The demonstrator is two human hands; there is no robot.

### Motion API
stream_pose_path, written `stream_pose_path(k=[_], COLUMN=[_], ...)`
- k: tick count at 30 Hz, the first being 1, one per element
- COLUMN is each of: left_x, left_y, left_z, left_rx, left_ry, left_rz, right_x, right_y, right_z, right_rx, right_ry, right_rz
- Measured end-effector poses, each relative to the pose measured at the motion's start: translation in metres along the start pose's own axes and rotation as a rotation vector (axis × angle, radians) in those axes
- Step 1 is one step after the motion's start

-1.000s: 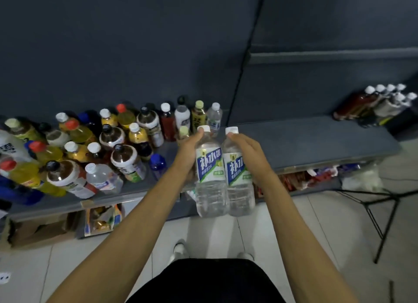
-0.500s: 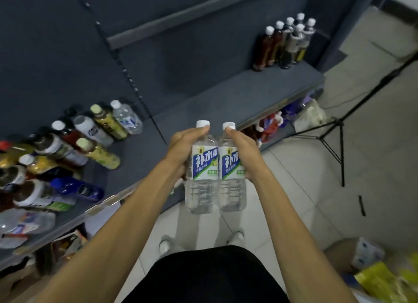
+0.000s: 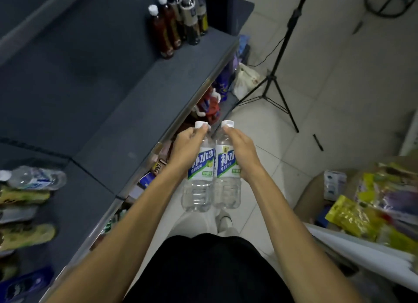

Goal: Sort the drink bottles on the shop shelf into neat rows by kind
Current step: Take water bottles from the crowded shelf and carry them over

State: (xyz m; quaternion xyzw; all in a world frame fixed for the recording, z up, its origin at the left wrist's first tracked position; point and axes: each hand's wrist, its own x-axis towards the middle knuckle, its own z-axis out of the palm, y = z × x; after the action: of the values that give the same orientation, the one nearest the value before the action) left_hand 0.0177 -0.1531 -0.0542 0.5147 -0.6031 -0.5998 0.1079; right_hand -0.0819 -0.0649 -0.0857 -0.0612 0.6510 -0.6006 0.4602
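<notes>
Bottles (image 3: pixel 199 178) of clear drink are hanging side by side over the floor beside the shelf (image 3: pixel 144 103), left hand (image 3: pixel 188 145) and right hand (image 3: pixel 241 152) each curling fingers round one, so setting them upright beside the sorted rows (image 3: pixel 178 22) should be wise.

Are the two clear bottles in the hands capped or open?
Capped: the left bottle and right bottle each carry a white cap.

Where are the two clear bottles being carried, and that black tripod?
left clear bottle (image 3: pixel 197 190), head view, clear lower body
right clear bottle (image 3: pixel 227 194), head view, clear lower body
black tripod (image 3: pixel 270 85), head view, leg hub
</notes>
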Motion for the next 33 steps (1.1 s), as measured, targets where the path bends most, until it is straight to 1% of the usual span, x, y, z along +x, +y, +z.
stream_pose_path(k=[5, 7, 10, 13, 16, 20, 22, 24, 26, 29, 33], left_x=[0.070, 0.097, 0.135, 0.168, 0.201, 0.234, 0.250, 0.266, 0.283, 0.304, 0.326], left_y=[0.028, 0.042, 0.063, 0.078, 0.096, 0.114, 0.124, 0.129, 0.133, 0.143, 0.155], left_z=[0.019, 0.022, 0.026, 0.020, 0.010, -0.005, -0.010, -0.015, -0.020, -0.027, -0.029], left_rx=[-0.091, -0.130, -0.161, -0.255, -0.373, -0.415, -0.407, -0.381, -0.376, -0.406, -0.417], left_ry=[-0.100, -0.113, -0.140, -0.118, -0.092, -0.082, -0.080, -0.040, 0.037, 0.206, 0.367], left_rz=[0.041, 0.029, 0.008, -0.035, -0.081, -0.115, -0.104, -0.096, -0.109, -0.181, -0.232], right_x=[0.054, 0.073, 0.101, 0.128, 0.159, 0.205, 0.235, 0.268, 0.299, 0.341, 0.385], right_y=[-0.040, -0.056, -0.076, -0.085, -0.103, -0.129, -0.146, -0.160, -0.173, -0.197, -0.221], right_z=[-0.007, -0.007, -0.013, -0.016, -0.012, 0.013, 0.032, 0.049, 0.065, 0.088, 0.103], right_rx=[-0.017, -0.074, -0.090, -0.155, -0.137, -0.096, -0.101, -0.099, -0.118, -0.166, -0.220], right_ry=[0.094, 0.128, 0.160, 0.211, 0.218, 0.106, 0.024, -0.072, -0.159, -0.309, -0.430], right_rz=[-0.027, -0.027, -0.044, -0.030, -0.034, -0.035, -0.063, -0.077, -0.084, -0.082, -0.057])
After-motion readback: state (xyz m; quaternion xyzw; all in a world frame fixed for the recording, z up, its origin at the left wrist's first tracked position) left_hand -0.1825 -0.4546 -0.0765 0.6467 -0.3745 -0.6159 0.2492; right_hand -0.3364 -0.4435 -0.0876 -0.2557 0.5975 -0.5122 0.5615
